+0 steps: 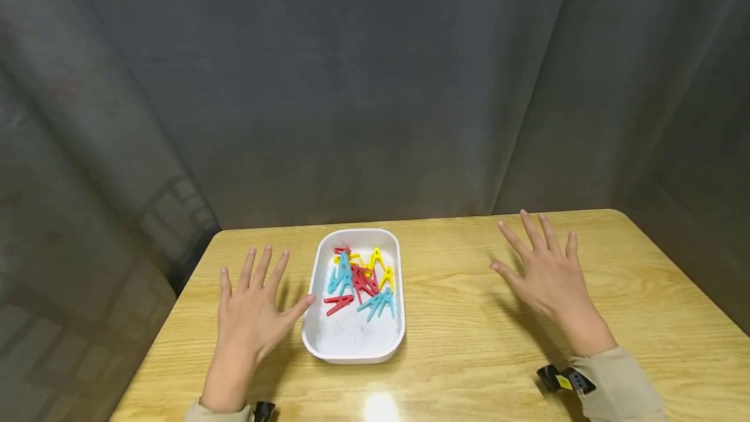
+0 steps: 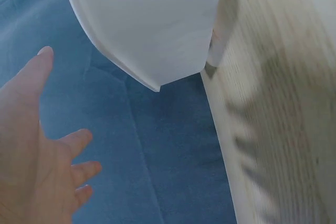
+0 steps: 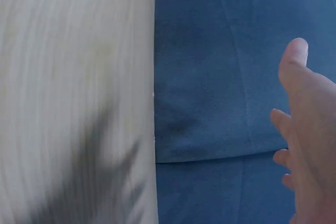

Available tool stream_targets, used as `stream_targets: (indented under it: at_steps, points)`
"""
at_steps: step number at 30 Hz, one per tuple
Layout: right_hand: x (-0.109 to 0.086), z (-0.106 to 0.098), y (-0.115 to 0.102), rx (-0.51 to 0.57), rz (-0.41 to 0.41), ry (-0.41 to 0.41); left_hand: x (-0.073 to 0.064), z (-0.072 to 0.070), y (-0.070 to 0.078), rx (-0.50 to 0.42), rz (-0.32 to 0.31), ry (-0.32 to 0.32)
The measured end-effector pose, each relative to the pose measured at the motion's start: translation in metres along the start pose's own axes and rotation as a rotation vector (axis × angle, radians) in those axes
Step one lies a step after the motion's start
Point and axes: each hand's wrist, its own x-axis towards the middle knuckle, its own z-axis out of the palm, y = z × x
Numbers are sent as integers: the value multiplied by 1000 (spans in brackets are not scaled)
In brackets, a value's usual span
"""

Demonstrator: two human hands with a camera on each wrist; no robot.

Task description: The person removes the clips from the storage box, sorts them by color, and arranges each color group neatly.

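A white plastic tray [image 1: 354, 344] stands on the wooden table, holding several small clothespins in a loose heap. Among them are red clothespins [image 1: 338, 305], light blue clothespins [image 1: 377, 303] and yellow clothespins [image 1: 375, 257]. My left hand [image 1: 249, 318] hovers left of the tray with fingers spread and nothing held; its thumb tip overlaps the tray's left rim in the head view. Well to the right of the tray, my right hand [image 1: 551, 279] is held over the table, fingers spread and holding nothing. The left wrist view shows the tray's outer wall [image 2: 147, 19] beyond the left hand [image 2: 37, 145].
The wooden table [image 1: 457, 344] has a rounded far right corner. Grey curtains [image 1: 351, 83] hang behind it and on both sides. Each wrist wears a black strap, and the one on the right wrist [image 1: 565, 379] has a yellow label.
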Motion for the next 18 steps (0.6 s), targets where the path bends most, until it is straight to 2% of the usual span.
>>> stream_targets:
  at_steps: [11,18]
  points:
    - [1,-2,5,-1,-2,-4,3,-3,-2,-17,9,11]
    - [0,-1,0,12,-32,9,2,-4,-3,-14,36,50]
